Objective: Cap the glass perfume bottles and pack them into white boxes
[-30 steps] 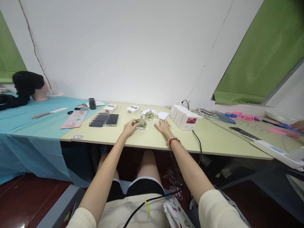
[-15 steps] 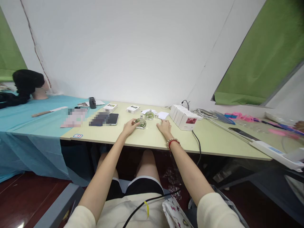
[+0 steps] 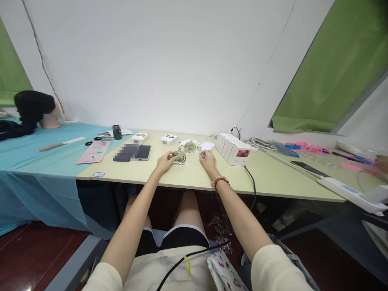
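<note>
My left hand point(image 3: 165, 162) is closed around the left side of a round clear glass perfume bottle point(image 3: 180, 157) with greenish contents, standing on the table; its narrow neck shows bare at the top. Behind it stands a second, similar perfume bottle point(image 3: 190, 146). To the right, my right hand point(image 3: 208, 160) pinches a small, shiny bottle cap point(image 3: 202, 154) between its fingertips, close to the tabletop. Another small clear piece point(image 3: 199, 148) lies just beyond those fingers. White paper pieces point(image 3: 207, 146) lie behind the hands.
White boxes point(image 3: 238, 154) stand in a row at right, with cables and a power strip point(image 3: 351, 193) farther right. Two small boxes point(image 3: 169, 139) sit at the back. Leftward are a tablet point(image 3: 144, 152), a dark jar point(image 3: 117, 132), a knife point(image 3: 62, 144) and a mannequin head point(image 3: 39, 107).
My right fingertips have closed on the small cap and lifted slightly, so it now shows between them. My left hand stays on the perfume bottle. The view has shifted a little.
</note>
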The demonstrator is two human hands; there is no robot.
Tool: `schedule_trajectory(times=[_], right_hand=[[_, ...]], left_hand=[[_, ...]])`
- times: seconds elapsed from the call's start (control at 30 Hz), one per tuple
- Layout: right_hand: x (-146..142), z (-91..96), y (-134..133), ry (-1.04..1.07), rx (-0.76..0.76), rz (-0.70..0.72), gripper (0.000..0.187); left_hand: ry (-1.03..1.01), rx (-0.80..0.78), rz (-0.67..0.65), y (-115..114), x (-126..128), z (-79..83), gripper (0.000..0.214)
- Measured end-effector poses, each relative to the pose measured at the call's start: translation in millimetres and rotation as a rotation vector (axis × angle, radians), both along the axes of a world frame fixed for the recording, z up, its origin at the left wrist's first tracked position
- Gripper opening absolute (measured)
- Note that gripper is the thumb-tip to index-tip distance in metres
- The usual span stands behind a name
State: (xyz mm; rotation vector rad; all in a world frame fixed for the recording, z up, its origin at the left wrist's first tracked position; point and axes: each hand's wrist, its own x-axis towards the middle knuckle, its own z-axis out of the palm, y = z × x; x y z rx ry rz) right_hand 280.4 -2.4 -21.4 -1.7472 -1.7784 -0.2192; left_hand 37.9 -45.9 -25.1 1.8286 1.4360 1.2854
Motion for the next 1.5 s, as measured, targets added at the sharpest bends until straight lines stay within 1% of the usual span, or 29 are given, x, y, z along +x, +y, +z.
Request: schedule_trajectory(times=[0.1, 0.23, 0.43, 0.5, 0.67, 0.8, 0.87, 0.97, 1.07, 1.2, 1.3, 1.4, 1.5], right_hand=[[-0.6, 0.5, 0.2, 0.003, 0.0, 0.001, 0.029], [-1.1, 1.8, -0.7, 0.018, 0.017, 0.037, 0.031], [-2.4, 3.2, -2.9, 0.035, 0.102, 0.081, 0.025], [-3.2, 4.0, -2.7, 0.04, 0.109, 0.091, 0.025], [-4.3, 5.6, -2.5, 0.018, 0.07, 0.053, 0.031], [-3.4, 4.8, -3.9, 0.023, 0.083, 0.101, 0.028], [-3.1, 4.4, -4.4, 0.032, 0.051, 0.126, 0.026], [-3.3, 4.5, -4.2, 0.039, -0.02, 0.135, 0.032], [-3.3, 3.7, -3.1, 0.038, -0.036, 0.151, 0.037], [-2.6, 0.0, -0.7, 0.038, -0.015, 0.22, 0.031], [-2.6, -2.5, 0.6, 0.024, 0.042, 0.265, 0.027], [-3.3, -3.5, 1.1, 0.03, 0.114, 0.295, 0.028], [-7.0, -4.4, 1.3, 0.109, 0.173, 0.332, 0.032]], left_hand=[[-0.015, -0.004, 0.005, 0.0, 0.2, 0.1, 0.044], [-0.025, -0.014, 0.006, -0.5, 0.7, 0.8, 0.044], [-0.005, -0.011, 0.006, -1.2, 0.6, 1.6, 0.043], [0.002, -0.011, 0.009, -1.5, 0.5, 1.8, 0.043], [-0.009, -0.003, 0.01, -2.3, 0.9, 1.8, 0.043], [-0.007, -0.012, 0.013, -1.6, 0.9, 1.5, 0.044], [-0.001, -0.017, 0.005, -0.6, 0.6, 1.0, 0.044], [0.012, -0.017, -0.001, 1.0, 0.1, 0.3, 0.045], [0.035, -0.019, -0.004, 1.9, -0.5, 0.1, 0.047], [0.046, -0.016, 0.002, 1.4, -0.7, 0.6, 0.048], [0.039, -0.017, 0.006, 0.7, -0.4, 0.9, 0.048], [0.044, -0.013, 0.016, 0.4, 0.0, 1.1, 0.048], [0.052, -0.005, 0.012, 0.6, 0.2, 1.2, 0.046]])
